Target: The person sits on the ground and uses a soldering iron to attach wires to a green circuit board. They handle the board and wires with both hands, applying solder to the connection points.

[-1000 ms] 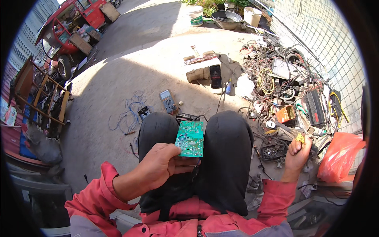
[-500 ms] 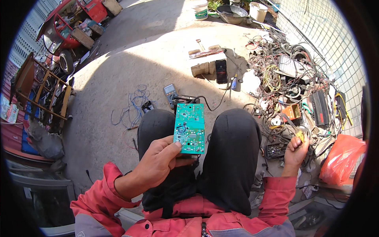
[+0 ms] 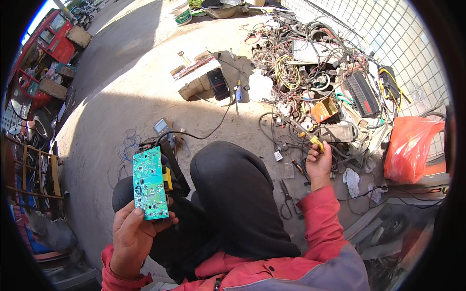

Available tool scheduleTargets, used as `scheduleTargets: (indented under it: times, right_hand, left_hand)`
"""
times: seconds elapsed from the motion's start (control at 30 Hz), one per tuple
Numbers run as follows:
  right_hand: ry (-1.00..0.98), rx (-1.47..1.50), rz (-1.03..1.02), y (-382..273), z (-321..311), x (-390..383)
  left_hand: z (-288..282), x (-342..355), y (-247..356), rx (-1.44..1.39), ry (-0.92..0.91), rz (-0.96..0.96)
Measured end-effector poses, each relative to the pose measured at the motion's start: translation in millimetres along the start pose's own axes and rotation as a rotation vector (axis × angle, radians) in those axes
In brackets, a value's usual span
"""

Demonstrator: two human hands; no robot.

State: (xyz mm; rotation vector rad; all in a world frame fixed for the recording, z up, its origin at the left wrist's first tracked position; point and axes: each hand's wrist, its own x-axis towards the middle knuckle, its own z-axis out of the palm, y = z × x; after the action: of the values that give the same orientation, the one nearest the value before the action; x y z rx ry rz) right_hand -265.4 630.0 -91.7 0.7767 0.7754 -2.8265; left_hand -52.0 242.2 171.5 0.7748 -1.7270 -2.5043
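My left hand (image 3: 133, 230) grips a green circuit board (image 3: 151, 186) by its lower end, thumb on the near face. The board stands tilted over my left knee, its small parts and solder points facing me. Out to the right, my right hand (image 3: 319, 162) is closed on a yellow-handled tool (image 3: 317, 142). Its slim shaft seems to point up and left toward the heap of wires, and its exact kind is unclear. Behind the board, a multimeter (image 3: 162, 127) lies on the ground, with a black cable running close by.
A tangled heap of cables (image 3: 286, 72) and electrical parts spreads along the mesh fence. A phone (image 3: 218, 83) leans against a block, with a blue-handled tool (image 3: 239, 92) beside it. Scissors (image 3: 287, 201) lie right of my knee. A red plastic bag (image 3: 412, 148) stands at right.
My view has swung to the right. The board in my left hand now appears further left and lower. The yellow-handled tool now appears nearer the wires, still in my right hand.
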Motion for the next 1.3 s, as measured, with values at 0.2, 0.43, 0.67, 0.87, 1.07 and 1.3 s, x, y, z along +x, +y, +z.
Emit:
scheduleTargets:
  times: [0.2, 0.43, 0.67, 0.87, 1.07, 1.3]
  right_hand:
    - [0.014, 0.144, 0.191, 57, -18, 31]
    - [0.134, 0.122, 0.304, 144, -40, 74]
    - [0.224, 0.149, 0.385, 180, -42, 106]
    - [0.291, 0.181, 0.370, 196, -44, 123]
    - [0.320, 0.350, 0.485, 191, -52, 129]
    - [0.251, 0.246, 0.837, 180, -23, 113]
  left_hand:
    - [-10, 6, 15, 0.034, 0.027, 0.066]
    - [-14, 18, 21, 0.024, 0.070, 0.078]
    - [-27, 23, 24, -0.020, 0.026, 0.026]
    - [-26, 33, 33, -0.028, 0.039, -0.010]
    - [-19, 37, 52, 0.000, -0.076, -0.079]
    - [-20, 45, 49, -0.073, -0.073, -0.121]
